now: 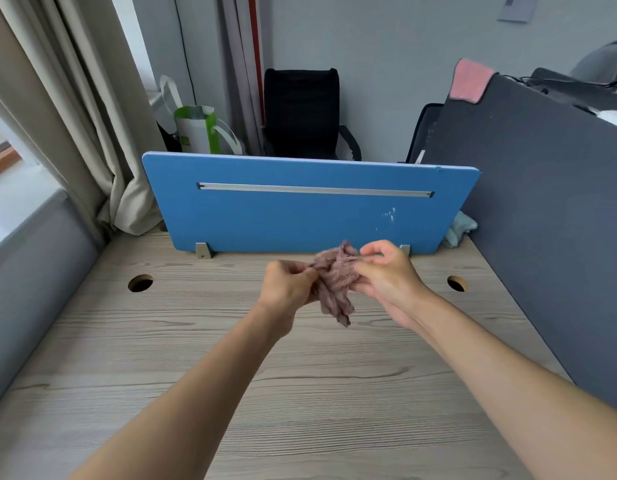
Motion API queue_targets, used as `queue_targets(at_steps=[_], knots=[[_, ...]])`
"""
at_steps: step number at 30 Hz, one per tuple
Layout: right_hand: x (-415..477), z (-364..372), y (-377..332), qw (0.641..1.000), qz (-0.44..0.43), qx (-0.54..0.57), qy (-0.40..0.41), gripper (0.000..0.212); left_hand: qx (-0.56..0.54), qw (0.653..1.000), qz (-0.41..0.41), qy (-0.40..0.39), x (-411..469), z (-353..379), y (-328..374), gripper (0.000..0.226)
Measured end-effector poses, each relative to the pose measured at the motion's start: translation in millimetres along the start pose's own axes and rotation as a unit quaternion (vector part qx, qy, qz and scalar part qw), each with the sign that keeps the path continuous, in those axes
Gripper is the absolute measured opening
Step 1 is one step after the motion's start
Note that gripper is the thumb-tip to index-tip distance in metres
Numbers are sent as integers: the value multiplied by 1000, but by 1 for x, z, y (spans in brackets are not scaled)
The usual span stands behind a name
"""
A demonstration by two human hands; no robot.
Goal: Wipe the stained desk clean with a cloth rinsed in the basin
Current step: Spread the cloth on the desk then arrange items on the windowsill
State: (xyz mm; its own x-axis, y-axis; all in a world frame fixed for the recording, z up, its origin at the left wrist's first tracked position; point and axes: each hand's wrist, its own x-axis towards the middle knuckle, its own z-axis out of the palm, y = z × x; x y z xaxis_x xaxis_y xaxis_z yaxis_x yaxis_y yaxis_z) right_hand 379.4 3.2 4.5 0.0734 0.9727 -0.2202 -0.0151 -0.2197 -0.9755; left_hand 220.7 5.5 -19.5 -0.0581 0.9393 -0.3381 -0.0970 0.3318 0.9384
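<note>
A crumpled mauve cloth (336,284) hangs bunched between both my hands above the middle of the wood-grain desk (196,358). My left hand (289,285) pinches its left edge with curled fingers. My right hand (386,275) pinches the upper right part between thumb and fingers. The cloth's lower end dangles just over the desk top. No basin is in view. White specks (388,216) mark the blue divider panel (265,216) at the back of the desk.
Two round cable holes (140,283) (456,283) sit left and right. A grey partition (542,220) with a pink cloth (469,79) over it bounds the right side. A pale green cloth (461,230) lies in the back right corner. Curtain, bags and a black chair (302,112) stand behind.
</note>
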Motion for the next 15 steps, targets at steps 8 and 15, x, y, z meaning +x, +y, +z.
queue_targets(at_steps=[8, 15], knots=[[15, 13, 7, 993, 27, -33, 106, 23, -280, 942, -171, -66, 1, -2, -2, 34], [16, 4, 15, 998, 31, -60, 9, 18, -233, 962, -113, -85, 5, 5, -13, 25]])
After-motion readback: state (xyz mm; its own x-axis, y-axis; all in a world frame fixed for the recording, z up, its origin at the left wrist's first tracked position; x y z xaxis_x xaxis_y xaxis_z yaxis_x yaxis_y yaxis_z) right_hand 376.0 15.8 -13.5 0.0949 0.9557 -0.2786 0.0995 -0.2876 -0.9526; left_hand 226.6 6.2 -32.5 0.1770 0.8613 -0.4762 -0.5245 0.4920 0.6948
